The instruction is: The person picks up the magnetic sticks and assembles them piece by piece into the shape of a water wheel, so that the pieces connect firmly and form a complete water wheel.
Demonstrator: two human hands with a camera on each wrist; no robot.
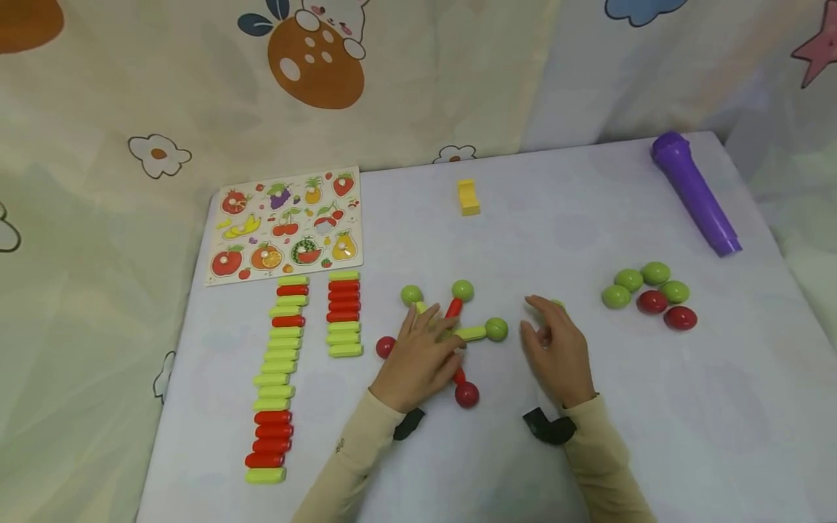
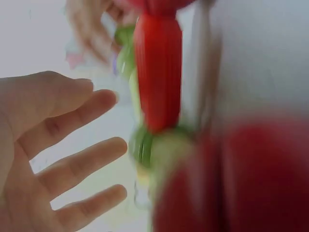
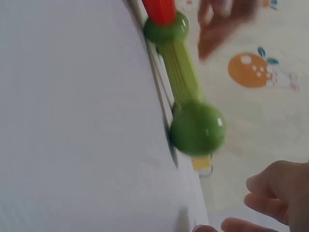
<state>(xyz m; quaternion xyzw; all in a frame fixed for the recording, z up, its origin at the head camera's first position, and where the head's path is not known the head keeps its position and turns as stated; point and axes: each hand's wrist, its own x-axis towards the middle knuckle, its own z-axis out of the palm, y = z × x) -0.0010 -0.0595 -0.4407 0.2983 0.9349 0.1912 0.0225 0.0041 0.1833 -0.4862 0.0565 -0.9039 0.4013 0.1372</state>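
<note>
Star of sticks and balls (image 1: 472,332), mid-surface (image 1: 588,218): pressed under the flat, relaxed left hand (image 1: 418,359), right hand (image 1: 556,349) loosely released beside it; judged light, rigid, easily separated, best gripped by sticks.

Red and green sticks (image 1: 273,370), purple tube (image 1: 694,192), yellow block (image 1: 468,197)
</note>
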